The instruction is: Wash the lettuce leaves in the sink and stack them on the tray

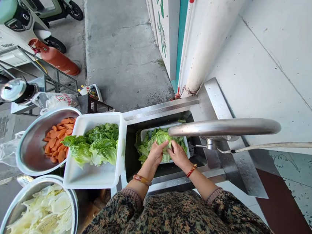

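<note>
Both my hands are over the sink (164,174), close together at the tap's mouth. My left hand (156,152) is closed on a green lettuce leaf (162,135), thumb on top. My right hand (178,155) pinches the same leaf from the other side. Below them, a white basin (143,135) with more leafy greens (144,149) stands in the sink, partly hidden by my hands. The curved metal tap (221,126) reaches over the leaf. I cannot make out running water.
Left of the sink, a white tub (92,179) holds lettuce. Beside it are a steel bowl (29,145) of sliced carrots (60,137) and a pot of cut cabbage (47,213). A red gas cylinder (55,57), a saucepan (13,90) and parked scooters (11,18) are farther off. A white pipe (207,41) rises behind the sink.
</note>
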{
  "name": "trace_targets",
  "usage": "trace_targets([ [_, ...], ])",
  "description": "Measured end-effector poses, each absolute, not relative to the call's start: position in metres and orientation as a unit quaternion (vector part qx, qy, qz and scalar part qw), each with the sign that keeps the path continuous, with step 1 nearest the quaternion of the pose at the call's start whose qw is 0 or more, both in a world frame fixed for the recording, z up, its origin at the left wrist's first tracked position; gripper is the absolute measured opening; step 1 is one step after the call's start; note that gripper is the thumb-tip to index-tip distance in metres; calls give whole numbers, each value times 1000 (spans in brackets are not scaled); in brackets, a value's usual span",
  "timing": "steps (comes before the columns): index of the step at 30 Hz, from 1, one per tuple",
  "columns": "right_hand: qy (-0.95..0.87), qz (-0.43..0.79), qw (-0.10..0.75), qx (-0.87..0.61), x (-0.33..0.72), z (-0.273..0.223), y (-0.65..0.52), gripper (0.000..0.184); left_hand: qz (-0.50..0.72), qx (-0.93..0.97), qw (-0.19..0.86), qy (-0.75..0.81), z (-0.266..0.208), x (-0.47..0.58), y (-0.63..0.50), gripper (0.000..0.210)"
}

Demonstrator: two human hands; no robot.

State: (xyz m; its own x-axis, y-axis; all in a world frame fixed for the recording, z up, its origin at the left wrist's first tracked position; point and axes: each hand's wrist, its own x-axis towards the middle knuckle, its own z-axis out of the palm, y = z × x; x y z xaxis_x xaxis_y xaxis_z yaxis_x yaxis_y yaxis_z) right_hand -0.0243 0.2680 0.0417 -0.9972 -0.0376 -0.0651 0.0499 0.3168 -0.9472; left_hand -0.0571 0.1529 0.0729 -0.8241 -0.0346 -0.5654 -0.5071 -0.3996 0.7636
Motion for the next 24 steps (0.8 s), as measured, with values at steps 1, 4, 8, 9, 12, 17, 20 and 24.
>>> trace_targets([
  [1,805,-590,43,34,-24,40,267,20,794,-261,134,533,72,-57,154,52],
  [4,762,-630,85,123,-25,34,265,21,783,-275,97,549,72,-56,158,50],
  [8,740,-637,190,106,-29,29,269,26,763,-262,115,579,75,-55,161,49],
  [9,749,-626,203,83,-30,29,271,35,752,-261,121,592,76,-55,161,48],
  [12,788,-597,147,26,-25,35,272,41,737,-267,115,611,78,-56,160,46],
  [17,813,-577,30,-67,-9,63,266,29,787,-271,120,541,71,-56,153,50],
  [20,794,-603,10,-76,-14,77,271,29,794,-282,119,524,64,-57,145,52],
  [24,714,-689,-22,123,-49,73,291,23,770,-308,88,551,60,-60,134,53],
])
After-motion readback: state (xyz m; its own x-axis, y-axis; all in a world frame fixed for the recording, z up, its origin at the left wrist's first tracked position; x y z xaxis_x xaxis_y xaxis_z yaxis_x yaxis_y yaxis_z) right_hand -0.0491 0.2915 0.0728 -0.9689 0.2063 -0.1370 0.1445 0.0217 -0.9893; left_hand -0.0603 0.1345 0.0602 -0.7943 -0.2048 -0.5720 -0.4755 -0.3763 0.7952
